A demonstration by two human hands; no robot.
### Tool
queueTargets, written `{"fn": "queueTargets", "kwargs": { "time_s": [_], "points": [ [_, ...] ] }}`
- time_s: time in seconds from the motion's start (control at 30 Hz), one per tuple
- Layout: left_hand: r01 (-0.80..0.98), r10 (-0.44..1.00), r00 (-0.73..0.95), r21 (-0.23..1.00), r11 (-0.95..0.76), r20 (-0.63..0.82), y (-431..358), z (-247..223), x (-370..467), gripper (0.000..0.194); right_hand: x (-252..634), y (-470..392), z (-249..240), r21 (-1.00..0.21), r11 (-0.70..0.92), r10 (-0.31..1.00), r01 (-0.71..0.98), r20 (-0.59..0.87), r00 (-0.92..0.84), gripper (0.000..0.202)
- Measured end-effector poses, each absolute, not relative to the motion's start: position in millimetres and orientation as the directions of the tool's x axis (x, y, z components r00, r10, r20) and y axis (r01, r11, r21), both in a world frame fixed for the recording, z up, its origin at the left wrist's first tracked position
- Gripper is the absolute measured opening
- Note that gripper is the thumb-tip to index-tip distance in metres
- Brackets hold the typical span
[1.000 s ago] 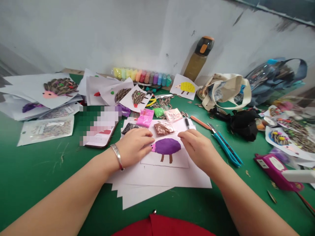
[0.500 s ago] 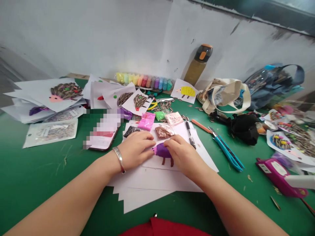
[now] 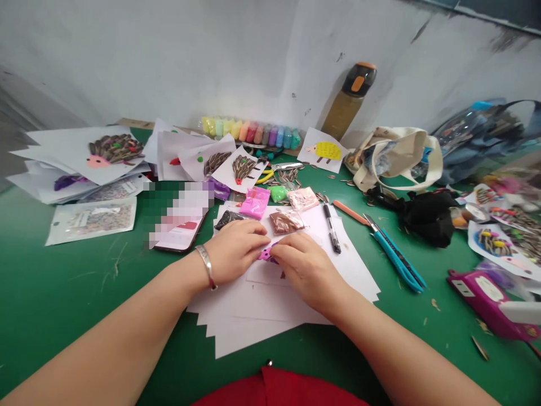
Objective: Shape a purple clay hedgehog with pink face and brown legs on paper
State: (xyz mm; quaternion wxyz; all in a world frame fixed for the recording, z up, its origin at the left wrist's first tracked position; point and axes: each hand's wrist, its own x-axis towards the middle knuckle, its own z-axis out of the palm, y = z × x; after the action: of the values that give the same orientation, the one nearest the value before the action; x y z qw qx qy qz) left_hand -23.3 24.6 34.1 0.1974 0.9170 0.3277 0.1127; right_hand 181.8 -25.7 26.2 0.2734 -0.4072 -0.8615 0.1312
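On a stack of white paper point(image 3: 236, 316) lies a clay hedgehog point(image 3: 265, 255) with a pink face, a purple body and brown legs. My left hand point(image 3: 236, 248), a silver bracelet at its wrist, rests on the sheet with fingers stretched out, their tips beside the pink face. My right hand point(image 3: 306, 265) covers most of the purple body. Its fingers are bent and pressed together at the border of pink and purple; whatever they pinch is hidden. Just beyond the hands are packets of brown clay point(image 3: 286, 222), pink clay point(image 3: 255, 203) and black clay point(image 3: 228, 219).
A black pen point(image 3: 332, 228) lies on the paper's right side, near a blue utility knife point(image 3: 397, 256). A phone point(image 3: 181, 225) is at left. Farther back are sunflower seeds point(image 3: 287, 177), a bottle point(image 3: 349, 101) and hedgehog pictures point(image 3: 112, 149). A purple-pink device point(image 3: 486, 299) sits at right.
My right hand has shifted left over the hedgehog, from its back toward its face, and hides more of the body. My left hand stays in place on the paper. The camera view has shifted slightly.
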Motion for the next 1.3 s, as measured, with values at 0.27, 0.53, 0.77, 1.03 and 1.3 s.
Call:
{"fn": "queueTargets", "kwargs": {
  "time_s": [0.27,0.53,0.77,1.03,1.3],
  "points": [
    [0.576,0.655,0.754,0.43,-0.696,0.05,24,34,-21,0.022,169,-23,15,-0.307,0.647,0.758,0.698,0.364,-0.542,0.022],
    [0.585,0.663,0.747,0.426,-0.691,0.05,23,33,-22,0.02,168,-26,12,-0.234,0.65,0.743,0.723,0.394,-0.541,0.026],
    [0.578,0.659,0.75,0.43,-0.694,0.055,24,33,-22,0.02,168,-25,11,-0.247,0.663,0.733,0.706,0.401,-0.549,0.026],
    [0.579,0.661,0.749,0.43,-0.693,0.055,23,34,-21,0.023,166,-25,11,-0.241,0.661,0.733,0.711,0.41,-0.542,0.024],
    [0.578,0.657,0.751,0.418,-0.701,0.065,24,31,-22,0.023,165,-27,12,-0.238,0.654,0.738,0.718,0.406,-0.539,0.025]
  ]
}}
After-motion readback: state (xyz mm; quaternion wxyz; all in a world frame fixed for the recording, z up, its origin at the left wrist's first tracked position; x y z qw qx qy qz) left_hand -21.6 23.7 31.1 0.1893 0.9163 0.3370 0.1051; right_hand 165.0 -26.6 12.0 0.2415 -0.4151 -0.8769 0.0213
